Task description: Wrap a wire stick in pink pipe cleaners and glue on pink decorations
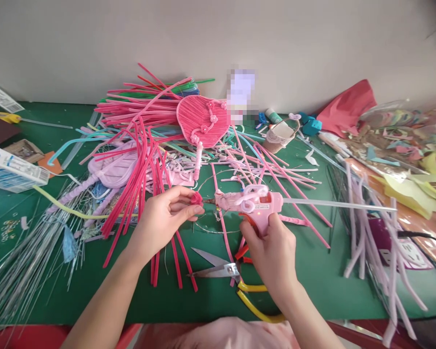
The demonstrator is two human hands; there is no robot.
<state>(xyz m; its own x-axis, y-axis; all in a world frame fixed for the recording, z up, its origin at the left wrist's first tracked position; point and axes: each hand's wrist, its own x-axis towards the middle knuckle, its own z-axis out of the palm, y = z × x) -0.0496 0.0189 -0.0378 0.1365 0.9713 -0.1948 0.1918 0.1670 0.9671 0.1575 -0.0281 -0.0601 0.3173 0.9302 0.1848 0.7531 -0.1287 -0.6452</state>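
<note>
My left hand (167,215) pinches a small pink rolled flower (195,198) made of fuzzy wire, held just above the green table (305,271). My right hand (272,252) grips the handle of a pink hot glue gun (256,202). Its nozzle points left and nearly touches the flower. A clear glue stick (334,205) juts out of the gun's back to the right. A thin wire ring (218,208) lies under the gun.
Scissors with red and yellow handles (221,269) lie just below my hands. Heaps of pink fuzzy wires (138,169) and a pink heart-shaped fan (202,120) fill the middle. White boxes (12,169) sit left, lilac wires (378,242) and coloured paper scraps (407,145) right, a small basket (278,135) behind.
</note>
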